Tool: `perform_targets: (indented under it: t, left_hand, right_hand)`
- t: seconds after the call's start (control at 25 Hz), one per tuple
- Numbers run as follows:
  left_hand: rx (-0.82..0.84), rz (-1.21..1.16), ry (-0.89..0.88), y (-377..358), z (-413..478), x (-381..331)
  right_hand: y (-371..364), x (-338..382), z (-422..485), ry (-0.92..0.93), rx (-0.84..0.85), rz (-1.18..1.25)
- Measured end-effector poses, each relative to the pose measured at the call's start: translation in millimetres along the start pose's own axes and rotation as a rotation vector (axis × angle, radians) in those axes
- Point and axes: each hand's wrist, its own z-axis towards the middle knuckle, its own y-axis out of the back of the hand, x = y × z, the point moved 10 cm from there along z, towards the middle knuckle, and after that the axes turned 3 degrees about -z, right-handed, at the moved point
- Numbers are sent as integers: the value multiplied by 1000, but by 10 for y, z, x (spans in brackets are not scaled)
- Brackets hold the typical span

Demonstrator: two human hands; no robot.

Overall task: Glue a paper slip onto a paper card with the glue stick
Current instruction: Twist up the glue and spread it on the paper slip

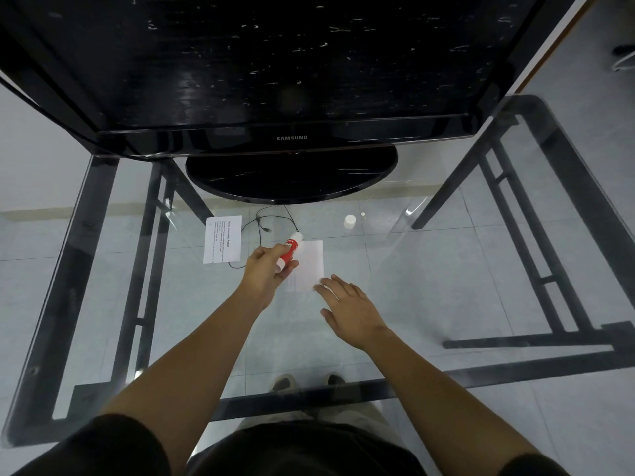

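My left hand [266, 273] grips a red and white glue stick [290, 250], uncapped, its tip pointing away from me over the top left corner of a white paper [311, 262] lying on the glass table. My right hand [350, 305] lies flat with spread fingers, its fingertips pressing the paper's near right corner. A second white paper with printed text [222, 239] lies flat to the left, apart from both hands. The glue stick's white cap [349, 221] stands on the glass further back to the right.
A black Samsung monitor [292, 137] on a round base [292, 176] stands at the back of the glass table [429, 286]. A thin black cable [264, 225] shows through the glass near the papers. The table's black frame [536, 207] runs beneath.
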Motion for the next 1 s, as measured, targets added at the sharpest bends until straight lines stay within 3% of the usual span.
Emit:
perform_targets:
  t: [0.28,0.56,0.76,1.0]
  left_hand:
    - [133,197,-42,-258,-37,-22]
    - [112,723,-311,-620,3,-327]
    - [165,882,-493,-1046,153,-517]
    - [127,1018,-627,-1299,357,-606]
  right_hand:
    - [81,12,-2,5,-26,37]
    - [164,-272,-6,-142,-61,40]
    - [90,-728,-53,-342,8,-47]
    - [-14,-789,-32,-365,-3,5]
